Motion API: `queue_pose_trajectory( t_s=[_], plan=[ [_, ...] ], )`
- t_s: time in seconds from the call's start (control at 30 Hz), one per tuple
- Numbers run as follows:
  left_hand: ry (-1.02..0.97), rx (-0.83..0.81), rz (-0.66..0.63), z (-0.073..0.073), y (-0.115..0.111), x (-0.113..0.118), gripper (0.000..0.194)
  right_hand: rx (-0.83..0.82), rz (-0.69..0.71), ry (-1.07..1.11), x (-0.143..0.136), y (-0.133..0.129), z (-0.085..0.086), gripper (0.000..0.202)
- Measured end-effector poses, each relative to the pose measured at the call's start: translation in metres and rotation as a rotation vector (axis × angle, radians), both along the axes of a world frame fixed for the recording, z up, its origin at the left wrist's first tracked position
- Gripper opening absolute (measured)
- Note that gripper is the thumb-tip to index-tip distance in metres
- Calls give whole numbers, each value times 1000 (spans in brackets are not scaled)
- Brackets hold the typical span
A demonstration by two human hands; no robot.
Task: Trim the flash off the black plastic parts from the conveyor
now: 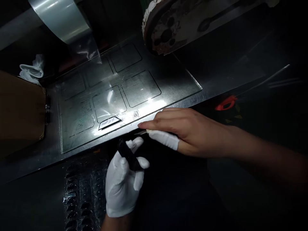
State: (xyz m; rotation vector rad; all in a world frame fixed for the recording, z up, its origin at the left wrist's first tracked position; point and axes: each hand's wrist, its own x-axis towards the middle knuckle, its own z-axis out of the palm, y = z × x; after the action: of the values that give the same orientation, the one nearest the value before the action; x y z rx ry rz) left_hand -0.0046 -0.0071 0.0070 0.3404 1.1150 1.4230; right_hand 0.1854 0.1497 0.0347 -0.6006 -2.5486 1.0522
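A small dark, glossy flat piece is gripped between the fingertips of my left hand, which wears a white glove. My right hand is bare apart from a white cover on the thumb. Between that thumb and the index finger pokes a thin, pale blade-like tip, just above the dark piece; the rest of it is hidden. Whether the tip touches the piece, I cannot tell. Both hands are in front of the bench edge. Beyond them, a shiny dark-edged piece lies on a glass sheet with rounded outlines.
A plastic tray with rows of dark pieces sits below the bench at left. At far left stands a cardboard box, with a white cloth behind it. A film roll and a lamp arm hang above. An orange-handled tool is at right.
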Motion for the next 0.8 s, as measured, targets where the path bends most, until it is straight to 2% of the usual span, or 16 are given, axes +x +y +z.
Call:
queue_pose_trajectory(
  t_s=[0.1,0.2,0.4,0.67,0.8],
  plan=[
    [55,-12,-63,-1,-5,-2,30,172,95,-94,-7,4,9,44],
    [67,-27,-118,-3,-11,-6,34,263,143,-189,-18,4,16,48],
    [79,-71,-130,-3,-18,-15,39,332,196,-275,-33,1,21,45],
    [97,-138,-202,3,-19,-25,39,419,178,-360,-43,-5,20,42],
    [65,-131,-174,2,-18,-29,35,424,197,-420,-49,-4,25,38]
  ],
)
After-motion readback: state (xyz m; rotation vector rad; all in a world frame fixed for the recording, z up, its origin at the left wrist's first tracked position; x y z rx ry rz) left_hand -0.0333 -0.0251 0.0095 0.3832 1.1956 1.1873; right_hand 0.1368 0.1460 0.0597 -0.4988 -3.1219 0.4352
